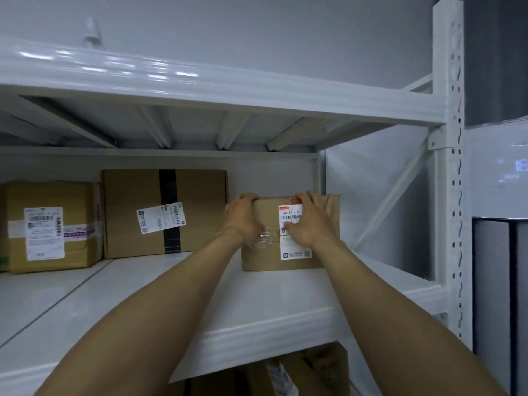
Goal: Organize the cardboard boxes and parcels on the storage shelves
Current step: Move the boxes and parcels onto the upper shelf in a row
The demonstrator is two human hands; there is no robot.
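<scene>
A small cardboard box [268,255] with a white shipping label stands at the right end of the white shelf [200,281]. My left hand [243,221] grips its upper left corner, fingers curled over the top edge. My right hand [311,221] lies flat on its front, over the label, fingers reaching the top right edge. A larger box with a black tape stripe [134,212] stands further back in the middle. A tan parcel with a white label [74,224] sits to the left.
The white upright post [454,195] and a diagonal brace [391,195] close the shelf on the right. An upper shelf beam [228,90] runs overhead. More cardboard boxes [317,372] lie on the level below. Bare shelf surface lies in front of the boxes.
</scene>
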